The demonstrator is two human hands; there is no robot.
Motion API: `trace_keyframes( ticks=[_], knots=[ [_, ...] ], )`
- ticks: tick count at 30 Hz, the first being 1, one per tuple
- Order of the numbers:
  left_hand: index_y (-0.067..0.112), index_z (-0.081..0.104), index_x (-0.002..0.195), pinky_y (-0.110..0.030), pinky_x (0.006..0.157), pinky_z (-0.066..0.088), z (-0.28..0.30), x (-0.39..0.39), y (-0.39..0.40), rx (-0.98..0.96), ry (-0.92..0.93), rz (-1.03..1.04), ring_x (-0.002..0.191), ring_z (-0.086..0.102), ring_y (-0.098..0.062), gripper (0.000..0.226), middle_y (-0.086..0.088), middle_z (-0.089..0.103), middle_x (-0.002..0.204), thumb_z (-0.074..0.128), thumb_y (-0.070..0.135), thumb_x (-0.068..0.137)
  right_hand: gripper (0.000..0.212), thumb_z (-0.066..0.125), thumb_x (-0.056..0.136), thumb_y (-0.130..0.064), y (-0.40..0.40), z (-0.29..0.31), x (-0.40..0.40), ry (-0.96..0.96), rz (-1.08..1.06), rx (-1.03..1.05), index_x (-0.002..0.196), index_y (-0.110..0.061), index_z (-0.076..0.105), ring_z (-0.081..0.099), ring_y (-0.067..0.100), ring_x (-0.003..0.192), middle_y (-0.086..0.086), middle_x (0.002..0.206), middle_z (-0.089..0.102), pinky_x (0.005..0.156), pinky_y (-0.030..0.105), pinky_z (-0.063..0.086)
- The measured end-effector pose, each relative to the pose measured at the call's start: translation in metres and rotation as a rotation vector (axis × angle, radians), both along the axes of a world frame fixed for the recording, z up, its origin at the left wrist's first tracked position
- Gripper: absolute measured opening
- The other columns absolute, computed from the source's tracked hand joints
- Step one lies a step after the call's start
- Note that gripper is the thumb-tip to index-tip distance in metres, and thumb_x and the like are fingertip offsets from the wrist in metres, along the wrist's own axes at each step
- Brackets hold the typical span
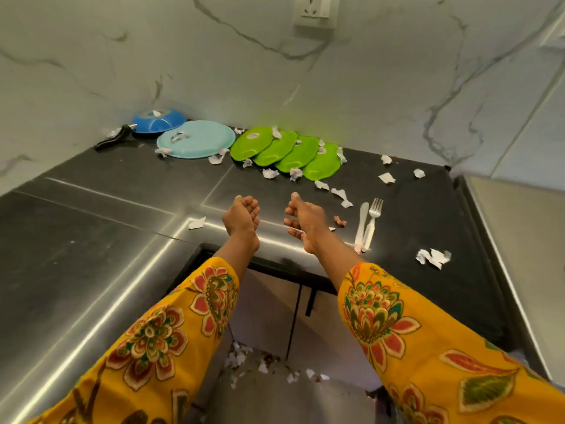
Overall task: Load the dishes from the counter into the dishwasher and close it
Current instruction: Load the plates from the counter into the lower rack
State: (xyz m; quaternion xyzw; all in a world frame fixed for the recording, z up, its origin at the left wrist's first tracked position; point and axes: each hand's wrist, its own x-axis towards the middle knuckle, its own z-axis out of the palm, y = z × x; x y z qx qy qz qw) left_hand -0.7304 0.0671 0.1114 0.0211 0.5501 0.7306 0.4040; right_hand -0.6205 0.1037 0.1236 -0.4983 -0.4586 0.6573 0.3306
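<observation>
Floor below: crumpled paper scraps (pixel 244 356) lie on the floor between the forearms, in front of the cabinet doors (pixel 293 316).
Sleeves: yellow floral sleeves (pixel 406 325) cover both forearms, which reach forward over the counter edge.
Left hand: the left hand (pixel 241 217) is raised above the dark counter (pixel 91 240), palm up, fingers curled loosely inward, holding nothing.
Right hand: the right hand (pixel 304 218) is just beside it, thumb up, fingers loosely curled, also holding nothing.
Cutlery: a white knife (pixel 360 223) and a fork (pixel 372 223) lie side by side to the right of the right hand, handles toward the camera.
Litter: torn paper bits (pixel 432 258) are scattered over the counter's right half and around the plates.
Green plates: four green plates (pixel 287 153) lie face down in an overlapping row at the wall.
Light blue plate: a large light blue plate (pixel 198 139) lies left of the green row, just beside it.
Blue bowl: a blue bowl (pixel 159 120) sits upside down in the corner, behind the light blue plate.
Black handle: a black-handled utensil (pixel 114 137) lies left of the bowl.
Wall: a marble wall with a socket (pixel 316 10) high up.
</observation>
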Motion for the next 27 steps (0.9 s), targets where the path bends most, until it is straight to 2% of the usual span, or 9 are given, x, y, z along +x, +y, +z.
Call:
trace_keyframes(
  ticks=[7, 11, 15, 17, 20, 24, 27],
  knots=[
    [0.004, 0.062, 0.112, -0.023, 0.07, 0.045, 0.001, -0.06, -0.008, 0.017, 0.002, 0.089, 0.096, 0.061, -0.018, 0.036, -0.007, 0.065, 0.1, 0.039, 0.028, 0.099, 0.028, 0.052, 0.093, -0.043, 0.003, 0.0, -0.066, 0.006, 0.08, 0.012, 0.081, -0.018, 0.056, 0.053, 0.014, 0.071, -0.001, 0.084, 0.057, 0.057, 0.025, 0.039],
    [0.009, 0.061, 0.102, -0.022, 0.068, 0.044, -0.001, -0.091, -0.011, 0.019, -0.005, 0.145, 0.09, 0.06, -0.017, 0.028, -0.002, 0.063, 0.084, 0.04, 0.027, 0.099, 0.027, 0.052, 0.093, -0.042, 0.008, -0.002, -0.1, 0.01, 0.128, 0.009, 0.08, -0.018, 0.054, 0.051, 0.013, 0.069, -0.002, 0.081, 0.056, 0.056, 0.023, 0.037],
    [0.012, 0.06, 0.081, -0.021, 0.063, 0.042, -0.008, -0.121, -0.007, 0.009, -0.015, 0.185, 0.078, 0.06, -0.013, 0.029, -0.001, 0.062, 0.08, 0.041, 0.027, 0.098, 0.026, 0.052, 0.093, -0.04, 0.017, -0.009, -0.133, 0.004, 0.166, 0.001, 0.081, -0.018, 0.054, 0.05, 0.012, 0.067, -0.002, 0.081, 0.054, 0.056, 0.023, 0.036],
    [0.014, 0.058, 0.078, -0.02, 0.059, 0.039, -0.012, -0.136, -0.002, 0.006, -0.017, 0.203, 0.071, 0.058, -0.011, 0.03, -0.001, 0.061, 0.079, 0.041, 0.028, 0.099, 0.026, 0.052, 0.094, -0.039, 0.023, -0.013, -0.149, 0.005, 0.185, -0.01, 0.079, -0.017, 0.053, 0.047, 0.011, 0.066, -0.002, 0.079, 0.053, 0.056, 0.023, 0.035],
    [0.014, 0.059, 0.082, -0.021, 0.063, 0.041, -0.021, -0.161, 0.011, -0.021, -0.018, 0.208, 0.081, 0.059, -0.013, 0.03, -0.001, 0.063, 0.085, 0.041, 0.03, 0.099, 0.025, 0.052, 0.094, -0.038, 0.039, -0.021, -0.173, 0.0, 0.2, -0.028, 0.079, -0.017, 0.053, 0.044, 0.011, 0.066, -0.002, 0.078, 0.051, 0.057, 0.024, 0.034],
    [0.005, 0.06, 0.115, -0.021, 0.067, 0.042, -0.028, -0.191, 0.035, -0.035, -0.032, 0.202, 0.092, 0.059, -0.015, 0.036, -0.007, 0.062, 0.107, 0.04, 0.03, 0.1, 0.025, 0.054, 0.092, -0.039, 0.069, -0.033, -0.211, -0.024, 0.207, -0.054, 0.079, -0.018, 0.055, 0.044, 0.011, 0.067, -0.001, 0.079, 0.052, 0.058, 0.024, 0.035],
    [0.004, 0.056, 0.121, -0.02, 0.065, 0.042, -0.028, -0.213, 0.057, -0.045, -0.05, 0.2, 0.097, 0.058, -0.016, 0.037, -0.007, 0.06, 0.11, 0.04, 0.029, 0.1, 0.027, 0.055, 0.091, -0.04, 0.092, -0.041, -0.24, -0.047, 0.21, -0.062, 0.073, -0.02, 0.054, 0.038, 0.011, 0.059, -0.001, 0.071, 0.048, 0.055, 0.025, 0.031]
  ],
)
